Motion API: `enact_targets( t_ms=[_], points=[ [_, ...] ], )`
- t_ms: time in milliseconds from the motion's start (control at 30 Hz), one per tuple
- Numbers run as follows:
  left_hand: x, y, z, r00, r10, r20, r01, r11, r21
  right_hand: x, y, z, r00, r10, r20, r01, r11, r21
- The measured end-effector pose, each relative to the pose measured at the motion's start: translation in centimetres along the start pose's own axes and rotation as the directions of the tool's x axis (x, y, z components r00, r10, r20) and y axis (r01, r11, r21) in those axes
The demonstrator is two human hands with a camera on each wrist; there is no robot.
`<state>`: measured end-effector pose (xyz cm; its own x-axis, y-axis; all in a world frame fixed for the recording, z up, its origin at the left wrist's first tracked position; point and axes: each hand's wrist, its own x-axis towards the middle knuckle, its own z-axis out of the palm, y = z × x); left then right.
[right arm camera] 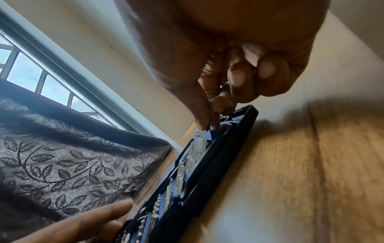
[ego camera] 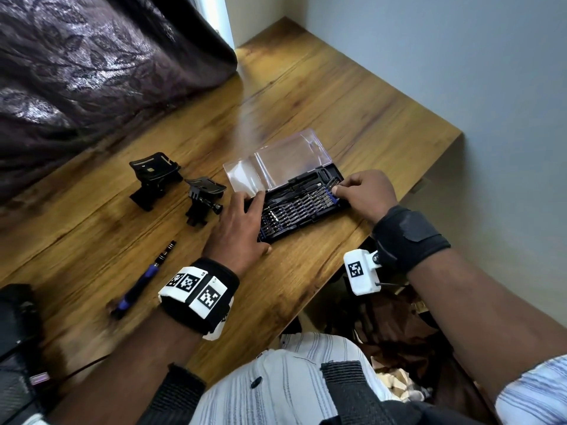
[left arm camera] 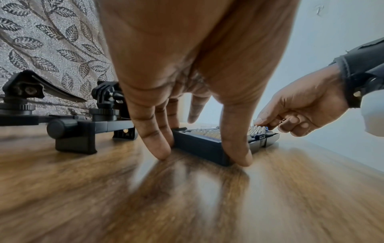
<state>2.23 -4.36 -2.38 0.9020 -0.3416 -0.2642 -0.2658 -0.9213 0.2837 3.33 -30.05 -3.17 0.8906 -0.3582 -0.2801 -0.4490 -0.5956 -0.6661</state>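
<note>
Blur smears the blue-handled driver (ego camera: 139,282) at the left of the surface (ego camera: 306,87). The left hand (ego camera: 236,228), fingers straight and spread, braces the left end of the black bit case (left arm camera: 199,146) near the front edge. Its clear lid (ego camera: 285,161) is open over rows of silvery bits. The right hand (ego camera: 365,191) pinches a bit (right arm camera: 214,124), mostly hidden by the fingertips.

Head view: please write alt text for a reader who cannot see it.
A right hand pinches a bit in an open black case on a wooden table, while the left hand braces the case's end. Two black mounts and a screwdriver lie to the left.
</note>
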Motion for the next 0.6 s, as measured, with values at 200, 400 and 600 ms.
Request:
enact_targets(
  t_ms=[200, 400, 600],
  points=[
    [-0.11, -0.04, 0.09, 1.0, -0.003, -0.009, 0.003, 1.0, 0.003, -0.01, 0.65, -0.56, 0.999, 0.023, 0.025, -0.024, 0.999, 0.03],
    [-0.19, -0.09, 0.2, 1.0, -0.004, -0.021, 0.003, 1.0, -0.004, -0.51, 0.92, -0.02, 1.0, 0.028, -0.011, -0.029, 0.999, -0.038],
    [-0.21, 0.01, 0.49, 0.999, 0.017, -0.037, -0.017, 1.0, 0.006, -0.78, 0.34, 0.28, 0.999, 0.026, 0.023, -0.023, 0.991, -0.133]
  ],
)
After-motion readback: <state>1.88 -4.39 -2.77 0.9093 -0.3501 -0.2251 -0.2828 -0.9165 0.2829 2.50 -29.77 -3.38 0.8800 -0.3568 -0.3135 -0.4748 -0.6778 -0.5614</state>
